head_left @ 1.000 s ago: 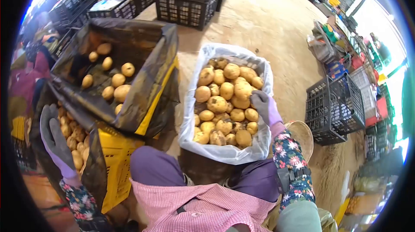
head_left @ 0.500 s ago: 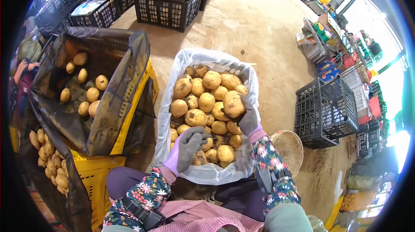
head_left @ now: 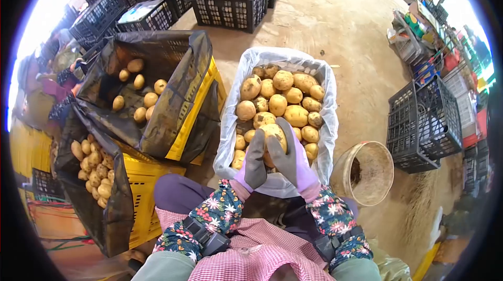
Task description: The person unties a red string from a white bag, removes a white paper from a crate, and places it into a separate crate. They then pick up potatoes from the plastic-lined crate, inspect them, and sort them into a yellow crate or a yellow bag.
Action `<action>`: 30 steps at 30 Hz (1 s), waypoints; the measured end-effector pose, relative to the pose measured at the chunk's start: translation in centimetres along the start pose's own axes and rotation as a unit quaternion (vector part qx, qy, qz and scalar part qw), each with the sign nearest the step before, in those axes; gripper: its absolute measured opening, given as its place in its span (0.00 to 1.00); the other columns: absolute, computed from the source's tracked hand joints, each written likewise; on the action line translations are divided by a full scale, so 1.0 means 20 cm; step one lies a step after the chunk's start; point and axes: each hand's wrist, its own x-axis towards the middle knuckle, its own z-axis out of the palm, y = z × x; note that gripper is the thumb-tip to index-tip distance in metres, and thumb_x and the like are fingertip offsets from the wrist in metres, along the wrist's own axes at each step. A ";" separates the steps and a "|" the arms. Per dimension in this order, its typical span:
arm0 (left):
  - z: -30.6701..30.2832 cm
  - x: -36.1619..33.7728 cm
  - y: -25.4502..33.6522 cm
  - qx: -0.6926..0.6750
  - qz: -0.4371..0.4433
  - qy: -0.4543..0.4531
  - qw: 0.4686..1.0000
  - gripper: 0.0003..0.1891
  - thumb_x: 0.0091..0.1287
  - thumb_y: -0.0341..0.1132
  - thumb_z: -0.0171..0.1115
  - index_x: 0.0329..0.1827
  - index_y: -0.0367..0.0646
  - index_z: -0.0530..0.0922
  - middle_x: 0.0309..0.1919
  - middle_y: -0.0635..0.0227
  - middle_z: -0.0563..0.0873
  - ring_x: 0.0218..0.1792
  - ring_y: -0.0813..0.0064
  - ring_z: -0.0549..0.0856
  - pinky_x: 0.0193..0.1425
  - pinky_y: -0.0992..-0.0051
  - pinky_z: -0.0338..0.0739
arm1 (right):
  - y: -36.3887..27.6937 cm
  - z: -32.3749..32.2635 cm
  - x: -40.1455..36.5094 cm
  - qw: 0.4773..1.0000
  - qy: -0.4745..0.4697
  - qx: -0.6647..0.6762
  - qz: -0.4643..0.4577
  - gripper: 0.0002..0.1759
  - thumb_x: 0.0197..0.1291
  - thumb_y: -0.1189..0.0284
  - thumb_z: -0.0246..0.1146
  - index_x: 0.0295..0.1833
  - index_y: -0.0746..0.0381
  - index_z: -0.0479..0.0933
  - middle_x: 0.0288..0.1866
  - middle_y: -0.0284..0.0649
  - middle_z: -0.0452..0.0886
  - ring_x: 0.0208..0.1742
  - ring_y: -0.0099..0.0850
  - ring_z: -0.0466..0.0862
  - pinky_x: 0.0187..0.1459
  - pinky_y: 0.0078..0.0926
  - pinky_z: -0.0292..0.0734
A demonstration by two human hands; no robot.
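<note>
A large potato (head_left: 273, 133) with a dark patch of soil is held between my two gloved hands, above the near part of the lined crate. My left hand (head_left: 255, 163), in a grey and purple glove, closes on its left side. From the right, my right hand (head_left: 288, 158) wraps round it with the thumb and fingers. Beneath lies a crate lined with white sheeting (head_left: 238, 92), filled with many potatoes (head_left: 296, 115), some smeared with dirt. The undersides of both hands are hidden from view.
To the left stand two yellow crates with dark liners (head_left: 183, 118), holding potatoes. An off-white bucket (head_left: 346, 176) is right of the lined crate. Black crates (head_left: 419, 124) stand farther right, and more stacked black crates (head_left: 225, 11) are at the back. Another person's sleeve (head_left: 63, 111) shows far left.
My right hand has brought the potato from the crate's right side to its near middle. My left hand has moved to meet it and now holds it too. The view has turned left.
</note>
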 end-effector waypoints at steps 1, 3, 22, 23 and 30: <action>-0.03 0.02 -0.03 0.017 0.034 0.016 0.999 0.33 0.72 0.61 0.43 0.68 0.43 0.64 0.61 0.63 0.74 0.61 0.70 0.77 0.65 0.68 0.73 | -0.01 0.00 0.01 0.998 0.005 -0.065 -0.017 0.27 0.67 0.65 0.58 0.66 0.68 0.65 0.57 0.47 0.75 0.60 0.32 0.74 0.61 0.28 0.69; 0.01 0.05 0.00 0.013 0.032 0.054 0.998 0.29 0.75 0.56 0.42 0.65 0.39 0.67 0.57 0.65 0.77 0.56 0.75 0.79 0.60 0.73 0.75 | 0.06 -0.04 0.05 0.998 0.014 -0.063 0.019 0.22 0.69 0.66 0.55 0.64 0.68 0.68 0.51 0.45 0.79 0.53 0.29 0.78 0.57 0.25 0.72; 0.09 0.05 0.12 0.310 0.018 0.071 0.948 0.21 0.71 0.32 0.57 0.64 0.37 0.67 0.54 0.60 0.78 0.52 0.70 0.82 0.55 0.70 0.79 | 0.16 -0.17 0.04 0.975 0.004 0.177 0.135 0.37 0.63 0.62 0.64 0.71 0.65 0.57 0.60 0.42 0.73 0.61 0.32 0.74 0.61 0.29 0.70; 0.05 0.06 0.17 0.312 -0.029 0.075 0.947 0.22 0.73 0.38 0.53 0.65 0.36 0.66 0.54 0.61 0.78 0.52 0.70 0.82 0.56 0.71 0.78 | 0.23 -0.20 0.06 0.903 0.005 0.368 0.220 0.33 0.65 0.61 0.61 0.70 0.64 0.59 0.61 0.41 0.73 0.59 0.32 0.76 0.58 0.28 0.74; 0.02 0.18 0.24 0.594 0.156 -0.122 0.780 0.44 0.50 0.39 0.77 0.68 0.34 0.63 0.62 0.50 0.73 0.66 0.55 0.70 0.69 0.63 0.65 | 0.27 -0.26 0.00 0.996 -0.053 0.032 -0.059 0.26 0.72 0.65 0.50 0.71 0.65 0.60 0.62 0.45 0.73 0.60 0.29 0.76 0.61 0.25 0.74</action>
